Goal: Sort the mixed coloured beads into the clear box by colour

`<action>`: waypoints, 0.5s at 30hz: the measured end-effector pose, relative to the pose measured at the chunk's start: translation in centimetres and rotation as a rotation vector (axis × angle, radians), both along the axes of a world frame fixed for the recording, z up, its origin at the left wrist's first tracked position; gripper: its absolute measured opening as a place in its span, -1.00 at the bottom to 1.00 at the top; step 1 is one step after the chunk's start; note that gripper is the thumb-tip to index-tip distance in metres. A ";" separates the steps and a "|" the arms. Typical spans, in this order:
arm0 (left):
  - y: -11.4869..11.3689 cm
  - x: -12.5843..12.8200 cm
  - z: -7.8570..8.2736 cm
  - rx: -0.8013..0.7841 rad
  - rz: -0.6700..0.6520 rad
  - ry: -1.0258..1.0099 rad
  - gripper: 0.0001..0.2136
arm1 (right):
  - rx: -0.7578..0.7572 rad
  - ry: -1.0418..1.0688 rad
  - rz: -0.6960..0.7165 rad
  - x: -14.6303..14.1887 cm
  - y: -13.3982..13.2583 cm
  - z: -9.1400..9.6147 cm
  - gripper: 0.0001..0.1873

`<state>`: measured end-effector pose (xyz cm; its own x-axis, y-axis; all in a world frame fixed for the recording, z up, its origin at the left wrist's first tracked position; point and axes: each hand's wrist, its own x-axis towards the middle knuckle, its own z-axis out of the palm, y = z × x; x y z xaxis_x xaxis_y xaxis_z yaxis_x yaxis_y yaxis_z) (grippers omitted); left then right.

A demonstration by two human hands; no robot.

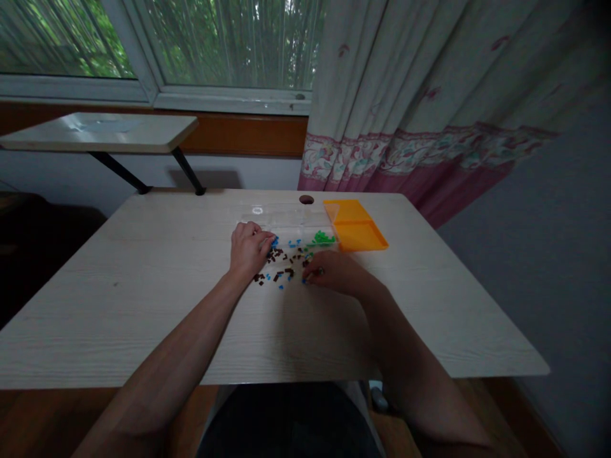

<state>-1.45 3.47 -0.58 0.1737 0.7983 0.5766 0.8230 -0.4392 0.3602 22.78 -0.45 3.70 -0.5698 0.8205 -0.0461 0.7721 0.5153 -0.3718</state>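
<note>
My left hand (pixel 249 249) rests at the left front of a clear plastic box (pixel 291 219), its fingers curled together beside a small cluster of blue pieces (pixel 275 242). Whether one is between those fingertips is hard to make out. To the right, my right hand (pixel 338 272) is low over the tabletop, fingers pinched at a small blue piece (pixel 304 280). Between the hands lie scattered dark brown pieces (pixel 277 254) with a few more blue bits. A heap of green pieces (pixel 323 238) is in the right front part of the clear box.
An orange tray (pixel 360 234) stands right of the clear box, by my right hand. Behind them is a round dark hole (pixel 306 200) in the pale table (pixel 167 305). A raised shelf (pixel 133 133) on black legs stands back left. A curtain (pixel 372 114) hangs behind the table.
</note>
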 end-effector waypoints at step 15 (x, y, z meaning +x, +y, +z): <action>-4.0 0.4 3.3 -0.249 -0.515 0.329 -0.79 | 0.052 0.016 0.081 -1.0 -0.3 -0.4 -0.83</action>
<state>-1.02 -0.51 2.76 0.7044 0.6691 0.2369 0.6147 -0.7419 0.2676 21.80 -0.71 3.32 -0.6345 0.7729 0.0053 0.7214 0.5946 -0.3551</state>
